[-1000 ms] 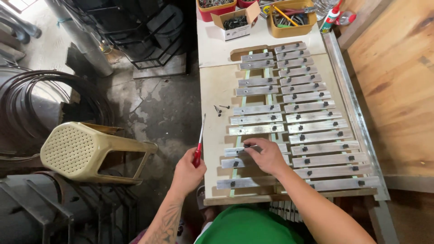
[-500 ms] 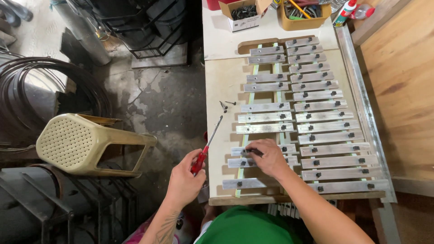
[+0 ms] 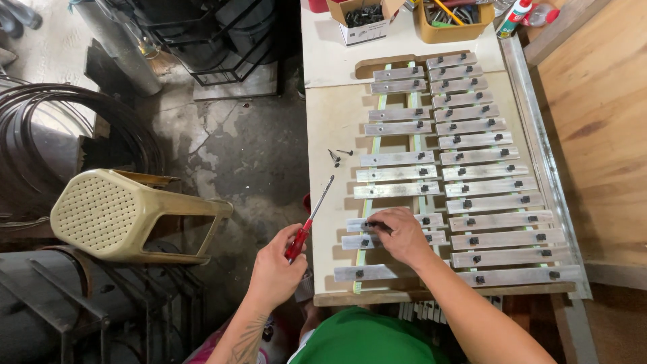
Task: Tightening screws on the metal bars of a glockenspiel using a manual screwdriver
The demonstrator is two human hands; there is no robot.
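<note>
Screwdriver [image 3: 306, 226] w/ red handle sits in the left hand [image 3: 275, 269], fist closed round the handle, thin metal shaft angled up and to the right so the tip hangs over the pale table [image 3: 333, 121] edge, just left of the metal bars. Left forearm comes up from the bottom of view, tattoo showing near the wrist, hand held off the table's left side, above the concrete floor [image 3: 242, 155]. Right hand [image 3: 401, 234] lies palm-down on the bars, fingers [image 3: 377, 226] curled and pinching at a small dark screw on a short metal bar [image 3: 394, 221] in the left row, near the front; right forearm runs in from the bottom right across the front bars. Bars are flat, grey, dull metal, laid crosswise in two rows on a wooden frame [image 3: 431, 295], getting shorter toward the far end, each w/ small black fasteners near its ends; greenish strips run lengthwise under them. Two loose dark screws [image 3: 339, 155] lie on the table left of the bars, well apart from both hands. Cardboard box [image 3: 362, 20] of dark hardware and a yellow tray [image 3: 453, 23] stand at the far end. Beige plastic stool [image 3: 128, 216] lies tipped on the floor to the left.
</note>
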